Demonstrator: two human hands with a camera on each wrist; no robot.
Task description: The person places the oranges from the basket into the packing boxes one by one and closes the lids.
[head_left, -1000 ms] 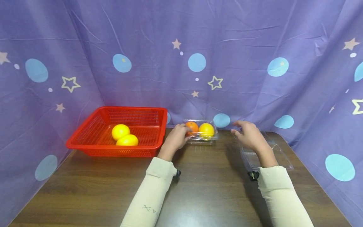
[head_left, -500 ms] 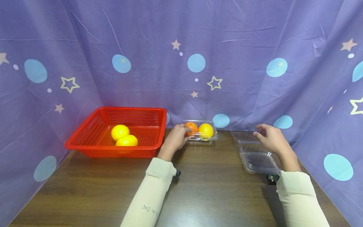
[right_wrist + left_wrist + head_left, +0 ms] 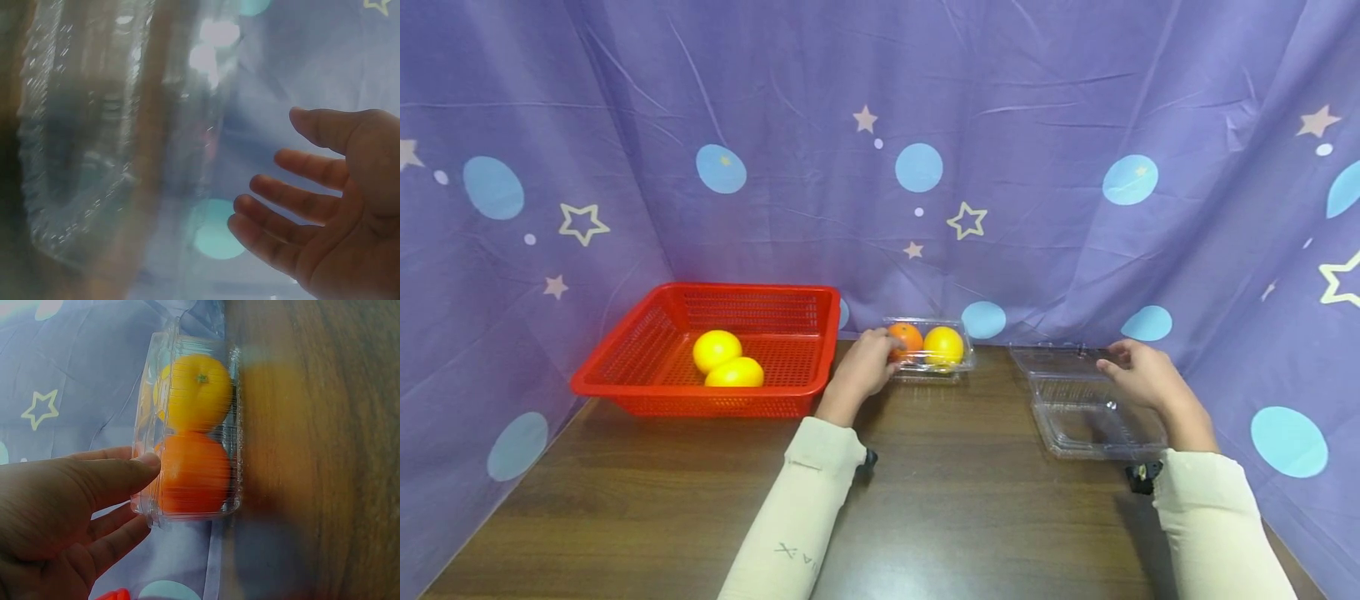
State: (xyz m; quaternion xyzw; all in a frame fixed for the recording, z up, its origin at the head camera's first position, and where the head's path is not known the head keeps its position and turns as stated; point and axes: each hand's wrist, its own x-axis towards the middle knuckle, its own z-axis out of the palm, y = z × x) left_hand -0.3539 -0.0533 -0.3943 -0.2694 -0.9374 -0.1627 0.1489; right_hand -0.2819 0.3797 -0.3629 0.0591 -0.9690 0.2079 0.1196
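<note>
My left hand [image 3: 867, 367] pinches the left end of a clear plastic clamshell box [image 3: 233, 487], thumb on the near side and fingers behind it. Through the closed lid show an orange fruit [image 3: 907, 337] and a yellow fruit [image 3: 943, 347]; in the left wrist view the yellow one has a green stem spot. Over on the right, my right hand [image 3: 1145, 379] has relaxed, spread fingers and holds nothing. It hovers by the right side of a second clear box [image 3: 1075, 425], whose lid [image 3: 1052, 358] lies folded back. That box is blurred in the right wrist view.
A red plastic basket [image 3: 700, 390] stands at the left with two yellow fruits [image 3: 718, 351] in it. A purple patterned curtain [image 3: 820, 233] rises right behind the brown wooden table [image 3: 955, 492].
My right hand has moved to the right, from above the open box's left side to its right side. The box looks to have straightened a little. My left hand has stayed in place.
</note>
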